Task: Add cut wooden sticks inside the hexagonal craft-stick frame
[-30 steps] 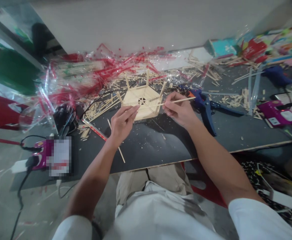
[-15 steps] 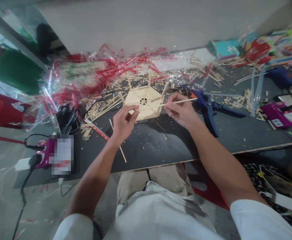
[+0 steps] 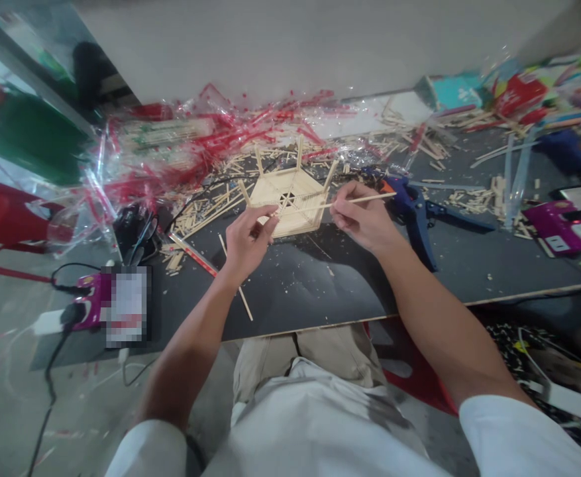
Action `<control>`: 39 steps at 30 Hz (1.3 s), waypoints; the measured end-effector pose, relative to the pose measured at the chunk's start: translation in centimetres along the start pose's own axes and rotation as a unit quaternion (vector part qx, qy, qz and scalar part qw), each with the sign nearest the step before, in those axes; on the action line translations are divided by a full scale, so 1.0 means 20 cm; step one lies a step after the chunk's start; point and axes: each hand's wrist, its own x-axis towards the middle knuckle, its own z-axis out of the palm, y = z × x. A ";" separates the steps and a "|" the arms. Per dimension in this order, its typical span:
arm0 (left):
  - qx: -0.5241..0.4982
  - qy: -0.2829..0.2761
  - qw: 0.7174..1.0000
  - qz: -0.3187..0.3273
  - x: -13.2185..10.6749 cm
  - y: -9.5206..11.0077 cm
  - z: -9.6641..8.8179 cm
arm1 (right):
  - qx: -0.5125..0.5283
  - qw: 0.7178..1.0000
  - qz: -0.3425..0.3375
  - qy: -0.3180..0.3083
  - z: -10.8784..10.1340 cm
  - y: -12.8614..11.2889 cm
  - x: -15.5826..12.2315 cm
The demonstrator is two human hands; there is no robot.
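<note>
A pale hexagonal frame of thin wooden sticks (image 3: 290, 192), with short posts sticking up at its corners, lies on the dark board (image 3: 320, 278). My left hand (image 3: 245, 242) pinches the near left edge of the frame. My right hand (image 3: 362, 218) is closed on a long thin wooden stick (image 3: 364, 199), which lies across the frame's right side. A single loose stick (image 3: 238, 291) lies on the board beneath my left wrist.
A blue glue gun (image 3: 414, 212) rests just right of my right hand. Clear and red wrappers (image 3: 181, 146) and scattered stick offcuts (image 3: 205, 212) pile up behind. Purple devices sit at the left (image 3: 89, 308) and right (image 3: 558, 232). Coloured paper clutters the far right.
My left fingers have curled from lying flat at the frame's edge into a pinch on it. The view has shifted slightly; the right hand keeps the stick in place.
</note>
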 end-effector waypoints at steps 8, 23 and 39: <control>-0.001 -0.006 0.999 -0.041 0.00 0.00 0.00 | 0.001 1.000 -0.002 0.006 -0.01 0.01 0.00; -0.029 -0.009 0.999 -0.044 0.00 0.00 0.00 | -0.002 1.000 0.012 0.014 0.00 0.00 0.00; -0.092 -0.028 0.994 -0.058 0.01 -0.02 -0.01 | 0.006 1.000 0.006 0.004 0.00 0.06 0.01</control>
